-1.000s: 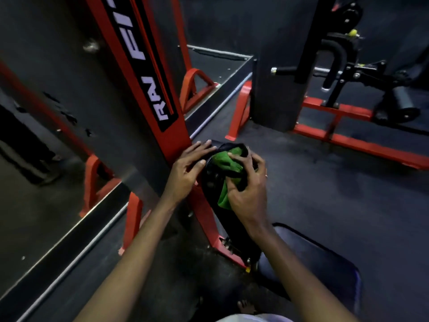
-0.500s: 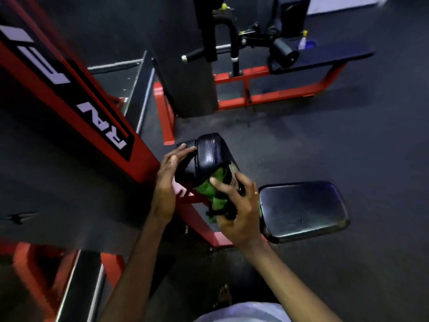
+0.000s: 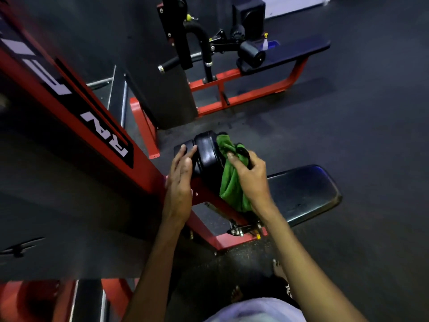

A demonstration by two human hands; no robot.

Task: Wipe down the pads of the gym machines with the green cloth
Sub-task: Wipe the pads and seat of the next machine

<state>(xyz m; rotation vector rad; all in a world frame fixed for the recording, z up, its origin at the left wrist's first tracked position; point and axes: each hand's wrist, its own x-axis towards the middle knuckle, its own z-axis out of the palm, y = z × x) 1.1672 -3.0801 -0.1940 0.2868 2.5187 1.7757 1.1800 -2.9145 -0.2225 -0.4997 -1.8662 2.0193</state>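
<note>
Mid-wipe on upright pad (image 3: 207,152). Green cloth (image 3: 229,182) bunched in curled right hand (image 3: 250,180), pressed to pad's side. Braced by flat, straight-fingered left hand (image 3: 180,180). Next, probably: over to seat pad (image 3: 306,191).

The dark rubber floor (image 3: 348,135) fills a dim room. A red steel frame (image 3: 246,98) stands at the back, near a pale wall strip (image 3: 299,6).
</note>
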